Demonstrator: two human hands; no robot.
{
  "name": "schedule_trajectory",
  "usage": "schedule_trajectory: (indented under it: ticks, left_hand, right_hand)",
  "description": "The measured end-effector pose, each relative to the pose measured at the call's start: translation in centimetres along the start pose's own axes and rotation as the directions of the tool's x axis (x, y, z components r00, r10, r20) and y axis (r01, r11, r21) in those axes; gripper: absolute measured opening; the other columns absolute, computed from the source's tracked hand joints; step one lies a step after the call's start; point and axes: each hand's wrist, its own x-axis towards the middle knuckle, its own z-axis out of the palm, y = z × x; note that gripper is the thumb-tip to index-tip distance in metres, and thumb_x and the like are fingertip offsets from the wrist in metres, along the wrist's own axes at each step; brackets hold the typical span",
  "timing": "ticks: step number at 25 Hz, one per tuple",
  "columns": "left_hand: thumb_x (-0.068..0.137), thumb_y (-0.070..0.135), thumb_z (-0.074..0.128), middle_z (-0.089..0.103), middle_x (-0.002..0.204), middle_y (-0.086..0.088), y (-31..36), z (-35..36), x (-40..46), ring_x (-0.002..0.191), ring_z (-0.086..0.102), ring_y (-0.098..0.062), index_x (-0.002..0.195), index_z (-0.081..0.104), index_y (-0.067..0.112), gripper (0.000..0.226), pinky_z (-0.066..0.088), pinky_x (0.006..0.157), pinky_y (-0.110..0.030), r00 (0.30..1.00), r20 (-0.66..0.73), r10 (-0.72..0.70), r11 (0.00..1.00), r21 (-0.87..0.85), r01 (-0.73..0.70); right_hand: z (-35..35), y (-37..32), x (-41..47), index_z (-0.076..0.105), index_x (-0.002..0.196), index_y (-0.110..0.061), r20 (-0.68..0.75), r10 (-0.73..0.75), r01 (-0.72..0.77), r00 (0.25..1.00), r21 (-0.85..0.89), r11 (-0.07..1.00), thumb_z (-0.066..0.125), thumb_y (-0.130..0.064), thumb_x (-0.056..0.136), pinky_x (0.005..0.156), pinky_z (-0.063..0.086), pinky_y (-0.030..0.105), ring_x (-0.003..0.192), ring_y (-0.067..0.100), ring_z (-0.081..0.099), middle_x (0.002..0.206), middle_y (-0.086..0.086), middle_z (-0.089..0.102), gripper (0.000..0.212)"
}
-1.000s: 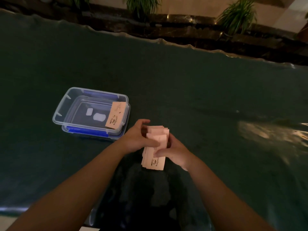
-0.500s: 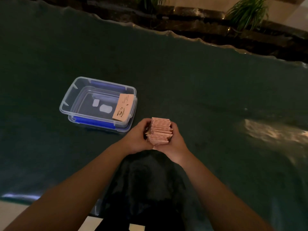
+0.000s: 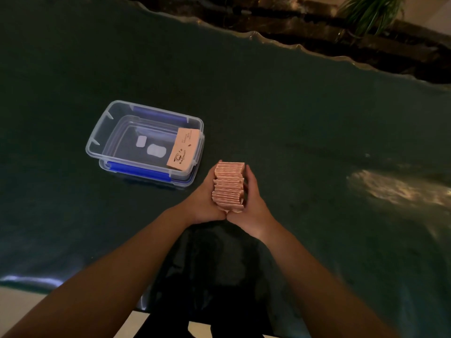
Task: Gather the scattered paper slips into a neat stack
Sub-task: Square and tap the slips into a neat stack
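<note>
A thick bundle of pale pink paper slips (image 3: 229, 185) stands on edge between my two hands, its top edges showing as a row of ridges. My left hand (image 3: 206, 203) presses its left side and my right hand (image 3: 252, 204) presses its right side, thumbs meeting at the near end. One more pink slip (image 3: 183, 149) with a printed cup logo leans against the inner right wall of a clear plastic box (image 3: 97, 142).
The clear box with blue clips sits on a dark green table (image 3: 292, 118), left of my hands. The table's wavy far edge (image 3: 305, 48) borders a dark ledge with potted plants (image 3: 368, 13). A bright reflection (image 3: 395, 189) lies on the table at right.
The slips went from a loose flat fan held upright to a squared bundle standing on edge, with both hands now pressing its sides. The view has tilted further down.
</note>
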Motion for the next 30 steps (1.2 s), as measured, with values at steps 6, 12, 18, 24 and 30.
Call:
schedule_trajectory:
  ticks: [6,12,18,24,30]
  left_hand:
    - [0.065,0.044,0.095,0.037,0.135,0.047,-0.1,0.4,0.3,0.128,0.041,0.021,0.149,0.008,0.05,0.121,0.032,0.097,0.001,0.996,-0.085,0.039,0.997,0.064,-0.033]
    - [0.064,0.045,0.094,0.036,0.133,0.046,0.2,0.7,0.5,0.127,0.045,0.016,0.14,0.009,0.061,0.115,0.034,0.099,-0.007,0.995,-0.093,0.037,0.993,0.115,-0.027]
    - [0.063,0.04,0.096,0.046,0.138,0.03,-0.3,0.9,0.8,0.129,0.051,0.006,0.153,0.009,0.043,0.125,0.045,0.098,-0.012,0.998,-0.066,0.012,0.995,0.1,-0.006]
    - [0.057,0.034,0.097,0.062,0.125,0.02,0.1,0.2,0.5,0.116,0.06,0.006,0.131,0.034,0.056,0.1,0.05,0.092,-0.023,0.994,-0.107,-0.023,0.996,0.078,0.032]
    - [0.058,0.023,0.099,0.063,0.126,0.018,1.5,-0.8,-0.5,0.116,0.059,0.005,0.135,0.041,0.045,0.098,0.048,0.092,-0.024,0.989,-0.098,-0.108,0.993,-0.053,0.103]
  right_hand:
    - [-0.1,0.5,0.4,-0.006,0.168,-0.037,0.023,-0.034,0.035,0.999,-0.052,0.998,0.092,-0.011,0.073,0.124,0.04,0.038,0.139,-0.006,0.05,0.168,-0.005,0.037,0.14]
    - [-1.1,0.4,-0.3,-0.012,0.165,-0.044,0.024,-0.098,0.101,0.995,-0.25,0.963,0.088,-0.003,0.074,0.092,0.039,-0.006,0.122,-0.034,0.04,0.166,-0.01,0.014,0.142]
    - [-1.4,-1.8,-1.5,0.01,0.169,-0.036,0.106,-0.305,0.292,0.946,-0.685,0.668,0.08,-0.015,0.082,0.117,0.047,0.047,0.165,0.031,0.013,0.177,-0.004,-0.018,0.114]
    - [-1.9,-1.3,-1.5,0.022,0.165,-0.042,0.114,-0.294,0.301,0.949,-0.609,0.734,0.077,-0.013,0.086,0.109,0.054,0.033,0.16,0.022,0.031,0.175,-0.017,-0.013,0.101]
    - [-1.9,0.8,-2.0,-0.003,0.168,-0.046,-0.052,-0.026,0.026,0.998,-0.011,1.0,0.092,-0.043,0.061,0.127,0.035,0.046,0.161,0.012,0.024,0.178,-0.006,0.011,0.143]
